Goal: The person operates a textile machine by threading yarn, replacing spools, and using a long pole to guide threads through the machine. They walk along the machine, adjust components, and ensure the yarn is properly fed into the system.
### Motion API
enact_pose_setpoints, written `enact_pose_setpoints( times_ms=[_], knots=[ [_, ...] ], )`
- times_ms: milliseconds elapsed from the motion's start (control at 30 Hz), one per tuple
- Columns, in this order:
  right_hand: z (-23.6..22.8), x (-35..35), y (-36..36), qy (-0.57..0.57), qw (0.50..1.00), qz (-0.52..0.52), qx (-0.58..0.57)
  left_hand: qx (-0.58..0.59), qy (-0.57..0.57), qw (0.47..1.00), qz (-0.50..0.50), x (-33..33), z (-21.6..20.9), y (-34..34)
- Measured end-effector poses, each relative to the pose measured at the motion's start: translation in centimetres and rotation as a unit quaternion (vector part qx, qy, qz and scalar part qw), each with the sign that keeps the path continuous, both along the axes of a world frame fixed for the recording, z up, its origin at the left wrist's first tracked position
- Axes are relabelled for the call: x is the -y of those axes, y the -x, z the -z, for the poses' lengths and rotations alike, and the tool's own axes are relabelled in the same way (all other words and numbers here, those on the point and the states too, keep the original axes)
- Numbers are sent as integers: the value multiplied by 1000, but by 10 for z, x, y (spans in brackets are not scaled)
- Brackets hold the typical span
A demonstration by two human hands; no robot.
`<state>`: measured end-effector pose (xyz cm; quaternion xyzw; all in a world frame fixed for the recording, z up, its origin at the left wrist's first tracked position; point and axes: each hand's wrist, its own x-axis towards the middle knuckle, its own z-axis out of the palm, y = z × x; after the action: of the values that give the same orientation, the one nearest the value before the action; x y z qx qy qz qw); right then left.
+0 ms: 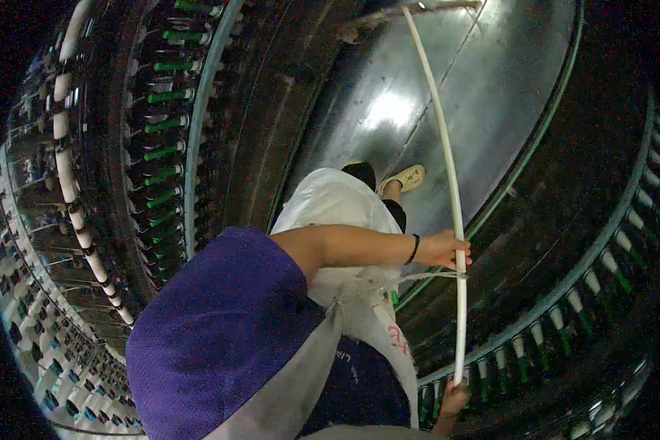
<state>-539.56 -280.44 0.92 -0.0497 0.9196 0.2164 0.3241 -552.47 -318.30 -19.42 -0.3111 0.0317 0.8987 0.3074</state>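
A long, pale pole runs from my hands to the far floor. It looks like the handle of a wide floor mop, whose brownish, fuzzy head lies across the floor at the top. My left hand, with a black band at the wrist, is closed round the pole partway along. Lower down, my right hand grips near the pole's near end; its fingers are partly hidden. A whitish strip stretches from my waist to the pole just below my left hand; how it is fastened there is unclear.
A shiny grey floor aisle stretches ahead between dark machine sides. Rows of green bobbins line the left machine, with white and green bobbins along the right. My light shoe stands on the floor near the pole.
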Motion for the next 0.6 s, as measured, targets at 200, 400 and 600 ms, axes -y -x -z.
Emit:
enact_pose_setpoints(
  times_ms=[200,400,600],
  knots=[
    [62,128,225,241,953,-176,53,-8,34,984,-174,164,38,76],
    [144,411,398,249,905,-325,113,164,247,895,-333,370,134,104],
    [129,541,557,225,853,-470,29,263,215,874,-349,454,172,206]
  ],
)
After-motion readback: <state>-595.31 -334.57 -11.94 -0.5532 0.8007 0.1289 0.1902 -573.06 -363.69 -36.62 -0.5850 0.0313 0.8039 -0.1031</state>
